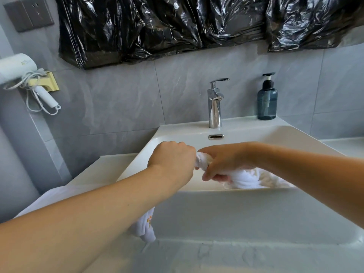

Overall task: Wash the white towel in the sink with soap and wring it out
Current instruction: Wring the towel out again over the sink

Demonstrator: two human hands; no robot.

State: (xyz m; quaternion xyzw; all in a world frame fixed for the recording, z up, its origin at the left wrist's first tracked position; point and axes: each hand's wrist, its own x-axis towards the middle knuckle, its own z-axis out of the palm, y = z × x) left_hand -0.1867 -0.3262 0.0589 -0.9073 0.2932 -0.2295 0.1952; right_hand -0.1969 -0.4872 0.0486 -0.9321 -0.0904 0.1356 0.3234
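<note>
Head view: one camera looking down over the sink, which serves as the landmark here.
Towel: the white towel is bunched over the basin of the sink, near its front wall, twisted into a short rope between the two hands.
Left hand: the left hand is fisted around one end of the twist, above the sink's left side; its grip is curled tight on the cloth.
Right hand: the right hand is wrapped round the towel just beside the left, fingers curled under it, the rest of the cloth trailing behind it into the basin.
Tap: the tap stands at the back of the sink; no water can be seen running from it.
Soap: the soap bottle stands on the sink's back rim, right of the tap, untouched by either hand.
Elsewhere: a hair dryer hangs on the wall well left of the sink; black plastic sheeting covers the wall above it.
Progress: the twist suggests wringing is under way, so soaping and washing are probably done; no suds are visible to confirm it.
Left to do: likely finishing the squeeze along the untwisted part lying in the basin.
</note>
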